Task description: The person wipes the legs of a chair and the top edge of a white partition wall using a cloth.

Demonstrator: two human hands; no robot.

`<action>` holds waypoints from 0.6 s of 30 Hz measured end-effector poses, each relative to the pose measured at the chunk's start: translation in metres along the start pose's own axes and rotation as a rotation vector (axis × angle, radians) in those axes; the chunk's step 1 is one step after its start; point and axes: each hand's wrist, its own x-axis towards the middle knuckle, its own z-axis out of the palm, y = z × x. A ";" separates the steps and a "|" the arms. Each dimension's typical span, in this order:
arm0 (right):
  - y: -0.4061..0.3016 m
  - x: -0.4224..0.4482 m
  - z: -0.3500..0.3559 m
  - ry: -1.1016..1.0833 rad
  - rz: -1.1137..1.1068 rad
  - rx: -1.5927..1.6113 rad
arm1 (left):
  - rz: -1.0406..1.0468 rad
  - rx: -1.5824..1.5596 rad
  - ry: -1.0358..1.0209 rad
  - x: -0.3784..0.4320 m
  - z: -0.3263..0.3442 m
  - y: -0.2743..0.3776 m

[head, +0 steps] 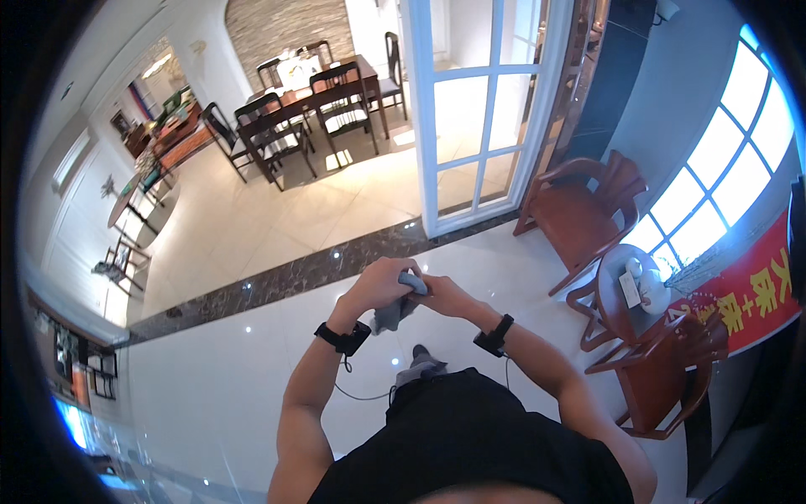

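Observation:
A bunched grey cloth point(391, 314) hangs in front of me, its upper part folded or rolled into a lighter blue-grey bundle. My left hand point(380, 281) grips the cloth from the left, fingers bent over its top. From the other side, my right hand point(446, 295) pinches the same bundle, and the two hands almost meet above it. My fingertips are partly hidden, and so is the side of the cloth that faces away. Below the hands lies the glossy white tiled floor point(264, 378).
A white-framed glass door point(428, 138) stands ahead, by a dark marble floor strip point(296, 271). To the right are a wooden armchair point(570, 217), a small round table point(607, 283) with white vases, and another armchair point(655, 384). A dining table point(365, 66) with several chairs stands beyond.

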 end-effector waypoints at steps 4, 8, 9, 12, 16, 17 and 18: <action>0.032 0.043 -0.052 0.135 0.069 -0.176 | 0.085 0.021 -0.140 0.074 -0.045 -0.026; 0.066 0.087 -0.081 0.270 0.009 -0.324 | -0.002 -0.121 -0.372 0.132 -0.083 -0.042; 0.071 0.095 -0.082 0.270 -0.027 -0.338 | 0.006 -0.168 -0.422 0.141 -0.084 -0.053; 0.094 0.127 -0.096 0.065 0.053 -0.237 | 0.096 -0.124 -0.228 0.178 -0.093 -0.092; 0.150 0.187 -0.114 0.098 0.063 -0.185 | -0.053 -0.105 -0.080 0.200 -0.108 -0.158; 0.162 0.208 -0.126 0.102 0.135 -0.147 | -0.113 -0.095 -0.049 0.203 -0.110 -0.173; 0.168 0.231 -0.135 0.087 0.213 -0.095 | -0.227 -0.095 0.039 0.200 -0.108 -0.193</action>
